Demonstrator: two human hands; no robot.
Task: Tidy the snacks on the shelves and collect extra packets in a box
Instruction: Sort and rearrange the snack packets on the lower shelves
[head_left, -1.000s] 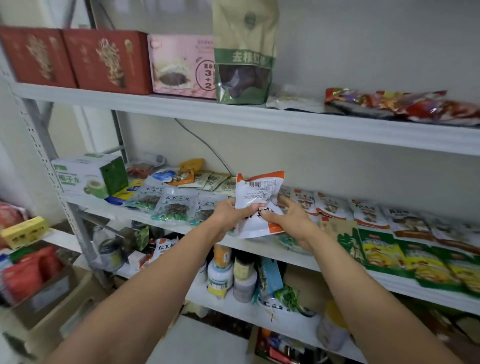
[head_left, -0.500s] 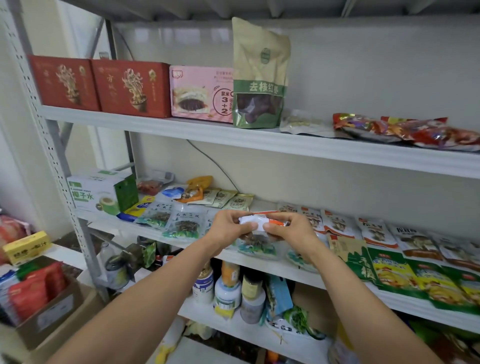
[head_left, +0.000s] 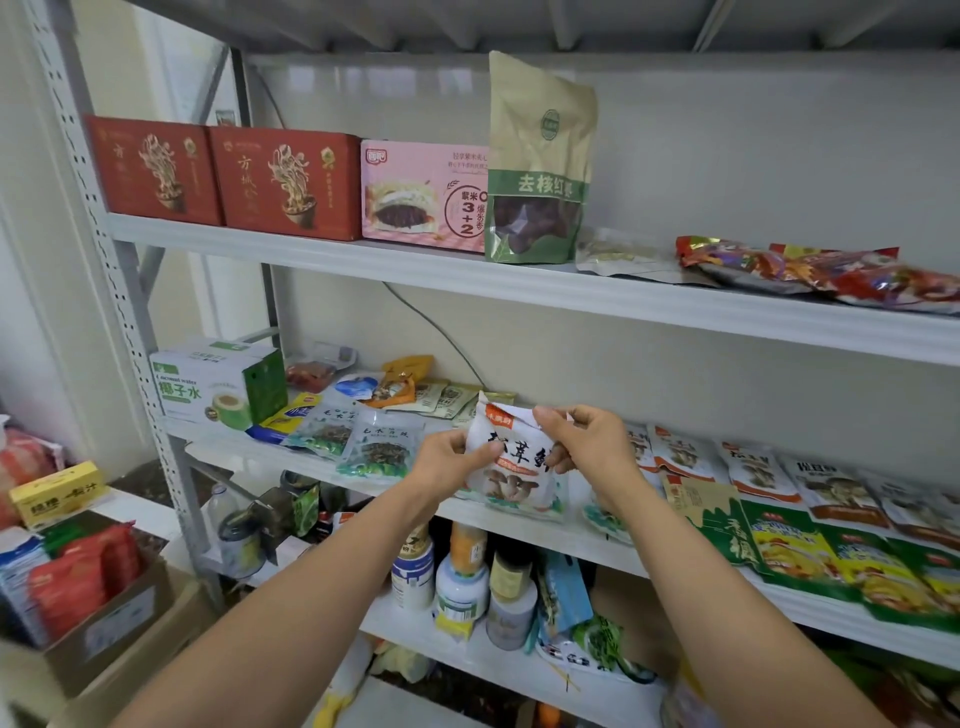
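Note:
A white snack packet (head_left: 511, 460) with an orange top and a mushroom picture is held upright in front of the middle shelf (head_left: 244, 447). My left hand (head_left: 452, 460) grips its left edge. My right hand (head_left: 584, 441) pinches its top right corner. Behind the hands, rows of similar packets (head_left: 753, 470) lie flat along the shelf, with green-and-yellow packets (head_left: 826, 561) at the front right. A cardboard box (head_left: 111, 621) holding red and blue packets stands at the lower left.
The top shelf (head_left: 519, 283) carries two red boxes (head_left: 218, 174), a pink box (head_left: 415, 195), a tall green-and-brown pouch (head_left: 540, 161) and red wrappers (head_left: 831, 273). A coconut water carton (head_left: 213, 382) is at the middle shelf's left end. Bottles (head_left: 460, 577) crowd the lower shelf.
The packet was turned over between both hands: first its back faced me, then it lay edge-on, now its front faces me. The view has tilted upward.

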